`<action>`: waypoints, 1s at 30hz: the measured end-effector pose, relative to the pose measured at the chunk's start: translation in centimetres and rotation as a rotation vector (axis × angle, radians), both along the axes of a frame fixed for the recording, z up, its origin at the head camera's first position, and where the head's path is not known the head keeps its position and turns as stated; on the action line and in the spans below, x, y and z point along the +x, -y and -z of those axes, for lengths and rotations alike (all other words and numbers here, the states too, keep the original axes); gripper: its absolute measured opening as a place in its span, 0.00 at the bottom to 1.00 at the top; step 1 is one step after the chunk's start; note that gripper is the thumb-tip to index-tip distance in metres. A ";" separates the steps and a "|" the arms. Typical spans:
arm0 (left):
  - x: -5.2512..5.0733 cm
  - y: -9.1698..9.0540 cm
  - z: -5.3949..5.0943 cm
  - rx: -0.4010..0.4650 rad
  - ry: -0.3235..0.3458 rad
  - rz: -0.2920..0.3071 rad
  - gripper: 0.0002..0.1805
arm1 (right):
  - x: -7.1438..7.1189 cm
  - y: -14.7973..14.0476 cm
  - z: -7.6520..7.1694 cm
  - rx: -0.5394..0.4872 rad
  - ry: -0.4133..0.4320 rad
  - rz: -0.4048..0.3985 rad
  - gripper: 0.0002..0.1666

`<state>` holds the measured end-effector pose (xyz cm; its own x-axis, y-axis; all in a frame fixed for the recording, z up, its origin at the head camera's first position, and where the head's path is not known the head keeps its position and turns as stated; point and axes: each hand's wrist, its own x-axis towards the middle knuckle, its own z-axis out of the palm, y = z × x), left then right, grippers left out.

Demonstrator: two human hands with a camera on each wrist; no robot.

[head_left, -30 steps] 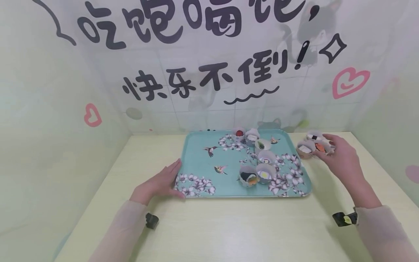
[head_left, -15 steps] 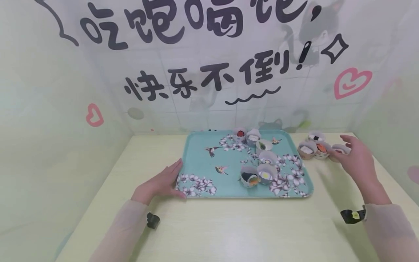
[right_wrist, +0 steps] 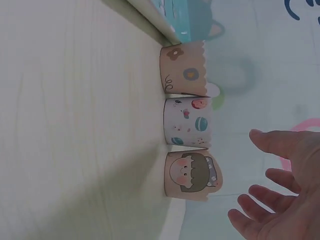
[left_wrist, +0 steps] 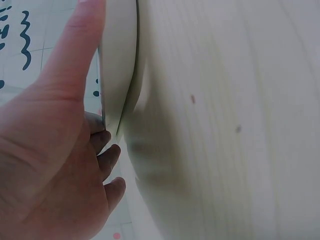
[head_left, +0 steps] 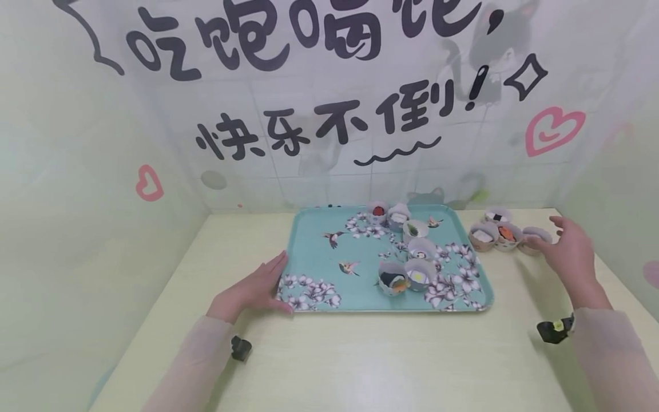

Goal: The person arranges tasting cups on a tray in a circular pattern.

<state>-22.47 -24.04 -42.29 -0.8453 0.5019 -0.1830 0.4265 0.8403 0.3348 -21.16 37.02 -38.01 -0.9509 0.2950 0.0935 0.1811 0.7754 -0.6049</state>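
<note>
Cup-handling seems underway; right hand point(head_left: 570, 254), grasping nothing, four o'clock of the end cup point(right_wrist: 192, 175), probably needs a light pinch next; left hand point(head_left: 251, 284), apparently straight-fingered, touches the tray point(head_left: 314, 252) at nine.

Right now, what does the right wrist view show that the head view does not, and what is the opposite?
Only the right wrist view shows the cartoon face on the cup nearest the right hand. Only the head view shows the left hand, at the near left corner of the tray, and six paper cups on the tray. Both show the right hand, holding nothing, three cups in a row, and the tray.
</note>
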 end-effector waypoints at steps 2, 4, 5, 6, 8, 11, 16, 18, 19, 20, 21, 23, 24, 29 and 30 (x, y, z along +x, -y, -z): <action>0.0 0.0 0.0 0.002 0.003 -0.002 0.73 | -0.2 -0.3 0.3 -0.006 0.004 0.005 0.47; 0.0 0.0 0.1 0.003 0.003 -0.001 0.73 | -0.4 -0.6 0.6 -0.010 0.008 0.012 0.47; 0.0 0.0 0.1 0.006 0.006 -0.002 0.73 | -0.5 -0.7 0.7 -0.013 0.013 0.016 0.47; 0.1 0.0 0.1 0.005 0.005 -0.002 0.74 | -0.6 -0.8 0.9 -0.016 0.017 0.020 0.47; 0.1 0.0 0.1 0.004 0.006 -0.004 0.74 | -0.8 -1.0 1.1 -0.027 0.029 0.028 0.48; 0.1 0.0 0.1 0.004 0.005 -0.008 0.74 | -1.1 -1.3 1.5 -0.065 0.057 0.047 0.50; 0.1 0.0 0.0 0.003 0.005 -0.010 0.74 | -1.7 -1.7 2.2 -0.133 0.103 0.081 0.54; 0.1 0.0 0.0 0.003 0.007 -0.010 0.74 | -1.9 -2.0 2.5 -0.154 0.115 0.089 0.55; 0.1 0.0 0.0 0.002 0.008 -0.010 0.73 | -2.0 -2.0 2.7 -0.165 0.119 0.093 0.55; 0.1 0.0 0.0 0.004 0.007 -0.008 0.73 | -2.0 -2.1 2.8 -0.179 0.124 0.096 0.56; 0.1 0.0 0.0 0.004 0.007 -0.009 0.73 | -2.1 -2.2 2.9 -0.191 0.129 0.097 0.57; 0.2 0.0 -0.1 0.006 0.009 -0.009 0.73 | -2.2 -2.3 3.2 -0.219 0.142 0.098 0.58; 0.2 0.0 -0.1 0.006 0.010 -0.009 0.73 | -2.2 -2.3 3.3 -0.234 0.150 0.098 0.58; 0.1 0.0 0.0 0.006 0.014 -0.009 0.73 | -2.4 -2.2 3.6 -0.269 0.169 0.105 0.58; 0.1 0.0 0.0 0.005 0.012 -0.009 0.73 | -2.4 -2.2 3.7 -0.272 0.169 0.107 0.58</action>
<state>-22.36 -24.03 -42.26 -0.8474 0.4955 -0.1905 0.4153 0.8423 0.3436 -23.58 39.25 -41.70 -0.9087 0.3862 -0.1588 0.3680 0.5611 -0.7415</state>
